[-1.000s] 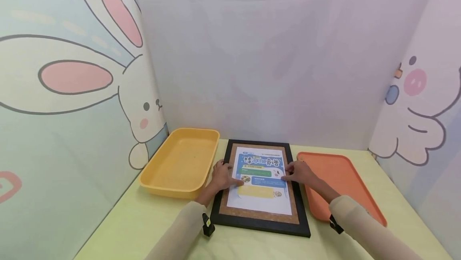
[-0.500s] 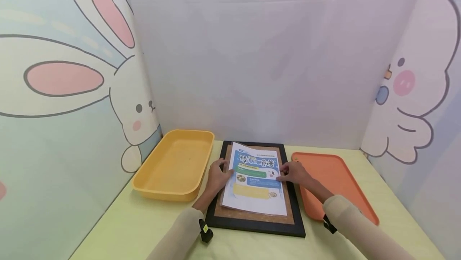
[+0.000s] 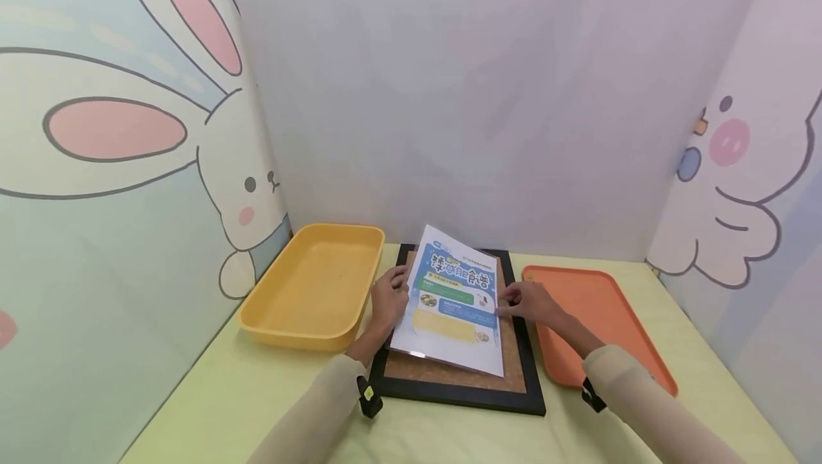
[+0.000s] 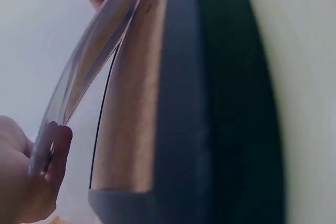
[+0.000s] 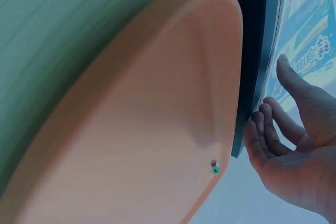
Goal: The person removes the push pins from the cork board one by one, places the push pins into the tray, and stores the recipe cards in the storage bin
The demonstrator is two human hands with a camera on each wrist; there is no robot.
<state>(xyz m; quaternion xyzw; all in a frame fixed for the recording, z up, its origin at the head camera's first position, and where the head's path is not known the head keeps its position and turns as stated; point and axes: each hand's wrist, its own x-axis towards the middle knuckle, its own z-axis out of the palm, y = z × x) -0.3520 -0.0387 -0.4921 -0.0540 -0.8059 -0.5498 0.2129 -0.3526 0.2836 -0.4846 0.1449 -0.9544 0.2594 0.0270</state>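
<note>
A laminated printed sheet (image 3: 449, 300) with blue, green and yellow blocks is tilted above a black-framed cork board (image 3: 459, 398). Its left side is raised and the right side lies lower. My left hand (image 3: 389, 301) holds the left edge; in the left wrist view the bent sheet (image 4: 86, 59) passes between the thumb and fingers of that hand (image 4: 34, 179). At the opposite edge my right hand (image 3: 531, 303) holds the sheet, thumb lying on its face in the right wrist view. Part of the right fingers' contact is hidden.
A deep yellow tray (image 3: 257, 330) stands left of the board. Close on the right lies an orange tray (image 3: 594, 307), partly under the right arm. A tiny green-tipped item (image 5: 214, 167) sits in its corner. A pale curtain wall (image 3: 449, 107) rises behind the table.
The left hand has gone from lying on the sheet to gripping its left edge. That side of the sheet has risen off the board, while the right hand has stayed at the right edge.
</note>
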